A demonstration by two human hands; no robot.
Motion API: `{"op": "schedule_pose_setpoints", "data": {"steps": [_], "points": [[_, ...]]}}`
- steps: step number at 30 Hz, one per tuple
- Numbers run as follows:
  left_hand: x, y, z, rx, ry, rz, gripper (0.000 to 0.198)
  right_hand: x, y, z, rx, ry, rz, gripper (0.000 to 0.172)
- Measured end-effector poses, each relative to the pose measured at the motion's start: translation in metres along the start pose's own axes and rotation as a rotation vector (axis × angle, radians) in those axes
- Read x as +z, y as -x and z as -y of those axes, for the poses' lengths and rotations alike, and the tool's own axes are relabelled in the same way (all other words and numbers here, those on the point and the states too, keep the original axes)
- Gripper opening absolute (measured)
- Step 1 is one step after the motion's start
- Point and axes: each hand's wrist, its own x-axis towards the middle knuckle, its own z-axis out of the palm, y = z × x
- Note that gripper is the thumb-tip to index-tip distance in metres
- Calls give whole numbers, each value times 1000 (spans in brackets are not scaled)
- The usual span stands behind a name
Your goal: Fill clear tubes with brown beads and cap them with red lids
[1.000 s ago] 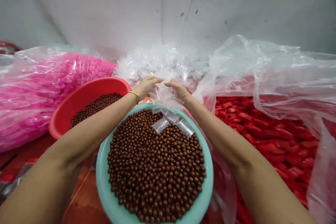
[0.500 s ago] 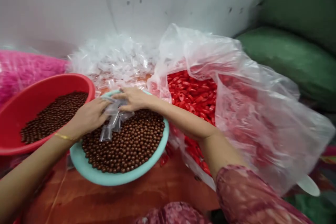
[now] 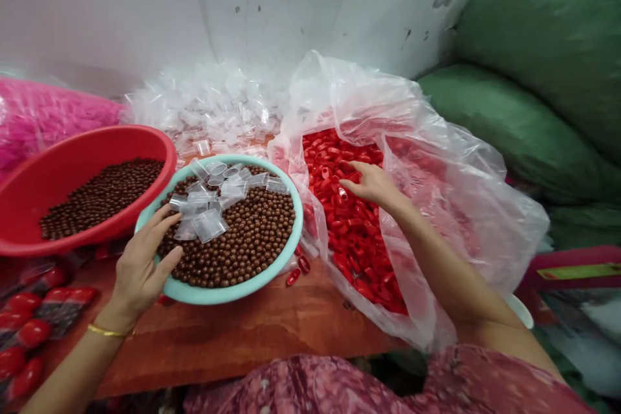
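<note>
My left hand [image 3: 141, 257] rests at the near left rim of a teal plastic basin [image 3: 220, 296], its fingers spread with the thumb side over the brown beads [image 3: 255, 233]. Several small clear plastic bags [image 3: 208, 204] lie on the beads at the basin's far side. My right hand [image 3: 371, 184] reaches out over a heap of glossy red plastic pieces [image 3: 352, 233], its fingertips at the heap. That heap sits in a large clear plastic bag [image 3: 439, 200]. Neither hand shows anything held.
A red basin [image 3: 167, 149] of brown beads stands left of the teal one, on a red-brown table [image 3: 242, 330]. Behind lie a heap of small clear bags [image 3: 208, 107] and a bag of pink pieces [image 3: 48, 119]. Green sacks [image 3: 528, 77] bulge at right.
The small clear bags have left my hands and lie on the beads. My right hand has moved right over the red pieces, and my left hand has dropped to the basin's near rim.
</note>
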Motion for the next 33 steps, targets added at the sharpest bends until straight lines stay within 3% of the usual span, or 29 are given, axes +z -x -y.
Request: {"op": "schedule_pose_setpoints", "data": {"steps": [3,6,12,16,19,22,24,27,30,33], "points": [[1,0,-7,3,10,-24,49,15,13,-32,66,83,55,99],[3,0,-10,7,-15,-20,49,31,18,-36,35,118,88,111],[9,3,-25,-15,-63,-36,48,54,4,-14,61,226,-13,81],[16,4,-39,-26,-123,-53,47,61,-10,-13,63,218,-94,65],[19,3,-45,-6,-170,-103,42,64,-19,-15,113,105,-160,62],[17,-3,-50,47,-229,-101,30,66,-26,-17,220,-195,-256,60],[13,-11,-53,111,-270,-23,26,64,-29,-19,273,-463,-350,52],[9,-26,-53,205,-342,203,31,54,-29,-14,249,-730,-422,42],[11,-40,-46,265,-433,368,35,40,-25,6,101,-919,-333,40],[16,-49,-39,277,-493,399,35,29,-18,39,-71,-971,-182,42]]}}
